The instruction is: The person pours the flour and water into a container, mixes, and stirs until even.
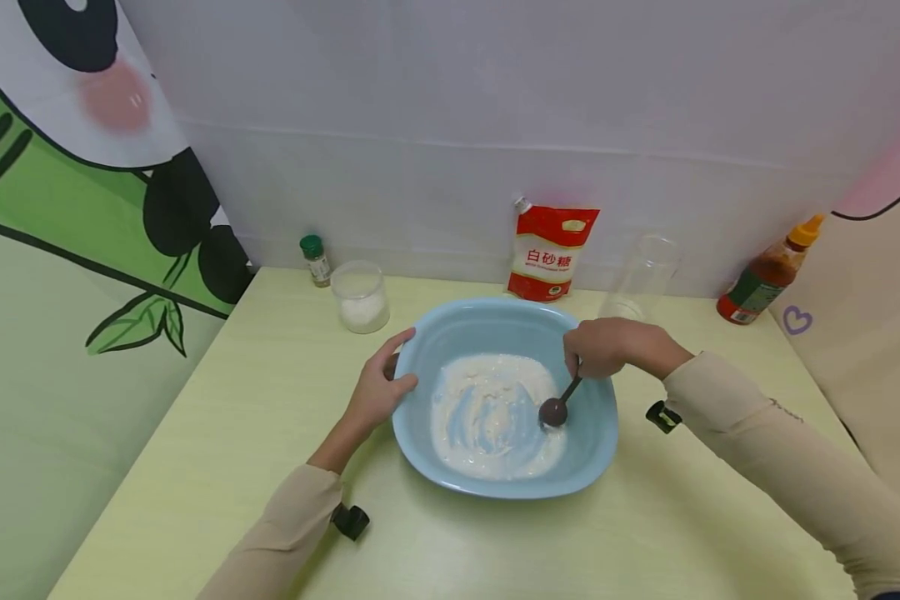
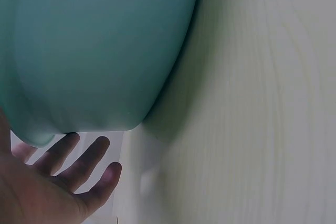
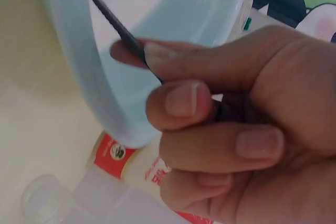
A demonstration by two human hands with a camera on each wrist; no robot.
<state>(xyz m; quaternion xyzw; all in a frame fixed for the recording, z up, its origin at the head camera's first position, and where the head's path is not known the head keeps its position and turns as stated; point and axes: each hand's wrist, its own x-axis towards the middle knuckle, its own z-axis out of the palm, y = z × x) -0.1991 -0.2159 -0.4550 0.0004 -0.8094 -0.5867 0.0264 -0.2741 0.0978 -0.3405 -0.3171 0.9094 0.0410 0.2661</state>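
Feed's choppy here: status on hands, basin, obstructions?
Left hand holding basin. Right hand gripping spoon. White mixture smeared across basin floor, spoon at its right side. Red pouch and clear glass behind basin, seemingly out of the way.

Reaches up from the head view's bottom edge with the left arm [image 1: 277, 533], sleeved to just short of the wrist [image 1: 332, 450]. Grasps with the left grip [image 1: 375, 383], with thumb [image 1: 402, 383] and forefinger [image 1: 396, 342] parted; in the left wrist view, spreads the left fingers [image 2: 87, 162], only slightly bent. Extends the right arm [image 1: 780, 462] in from the lower right, slanting up and leftward. Shows the back of the right grip [image 1: 607, 346]; in the right wrist view, pinches between right thumb [image 3: 205, 69] and right forefinger [image 3: 126, 54], with the other right fingers [image 3: 223, 148] curled palmward.
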